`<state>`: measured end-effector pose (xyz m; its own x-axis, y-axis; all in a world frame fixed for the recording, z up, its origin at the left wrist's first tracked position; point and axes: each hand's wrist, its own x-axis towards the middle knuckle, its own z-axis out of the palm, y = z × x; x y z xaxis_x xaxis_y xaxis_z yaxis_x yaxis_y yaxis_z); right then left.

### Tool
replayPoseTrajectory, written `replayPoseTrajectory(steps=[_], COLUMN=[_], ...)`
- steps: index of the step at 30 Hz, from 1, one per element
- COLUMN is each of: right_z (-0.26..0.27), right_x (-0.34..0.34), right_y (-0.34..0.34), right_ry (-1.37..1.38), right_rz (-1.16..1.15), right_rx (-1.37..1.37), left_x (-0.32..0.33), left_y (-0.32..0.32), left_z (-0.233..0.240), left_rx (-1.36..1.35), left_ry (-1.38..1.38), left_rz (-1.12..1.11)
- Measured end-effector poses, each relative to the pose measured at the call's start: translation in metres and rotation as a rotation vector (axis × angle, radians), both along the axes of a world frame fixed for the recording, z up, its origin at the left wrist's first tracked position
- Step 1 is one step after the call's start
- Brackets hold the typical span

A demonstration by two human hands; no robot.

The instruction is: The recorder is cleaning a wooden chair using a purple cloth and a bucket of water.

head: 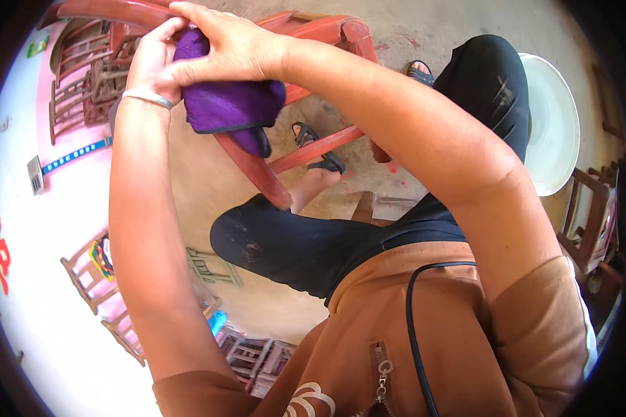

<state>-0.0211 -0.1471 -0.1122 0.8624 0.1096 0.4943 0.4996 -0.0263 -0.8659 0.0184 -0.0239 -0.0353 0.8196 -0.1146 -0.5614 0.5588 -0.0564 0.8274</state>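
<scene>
A purple cloth (235, 107) with a dark edge is bunched over a red-painted wooden chair (255, 167), near the top of the view. My right hand (229, 47) reaches across from the right and grips the cloth, its thumb pointing left. On the cloth's other side, my left hand (151, 65) holds it too, a pale bangle on the wrist. Both hands meet at the top, and some left fingertips are hidden. One curved red leg of the chair comes down to my knee, and a lower rail joins it.
A white round plastic lid or tub (553, 125) stands right of my leg. Wooden chairs (83, 88) are stacked along the left wall, and others (255, 359) stand behind me. Another wooden chair (581, 224) is at the right. My sandalled foot (318, 156) is under the red chair.
</scene>
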Motion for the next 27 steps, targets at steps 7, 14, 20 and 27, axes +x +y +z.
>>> replayPoseTrajectory(steps=[7, 14, 20, 27], right_z=[-0.006, -0.023, -0.068, -0.062], right_x=[-0.011, -0.101, -0.212, -0.176], right_y=[-0.048, -0.092, -0.133, -0.067], right_ry=[-0.205, -0.01, 1.165, 0.93], right_rz=[-0.064, -0.099, -0.087, 0.052], right_rx=[-0.184, -0.034, 0.441, 0.0], left_x=[0.004, -0.004, -0.026, -0.056], left_y=[-0.024, -0.012, -0.013, -0.012], left_z=[0.006, -0.036, -0.035, -0.043], left_rx=[0.001, -0.246, -0.032, -0.078], left_ry=[0.065, -0.087, -0.176, -0.302], left_rz=[-0.101, 0.075, 0.053, 0.026])
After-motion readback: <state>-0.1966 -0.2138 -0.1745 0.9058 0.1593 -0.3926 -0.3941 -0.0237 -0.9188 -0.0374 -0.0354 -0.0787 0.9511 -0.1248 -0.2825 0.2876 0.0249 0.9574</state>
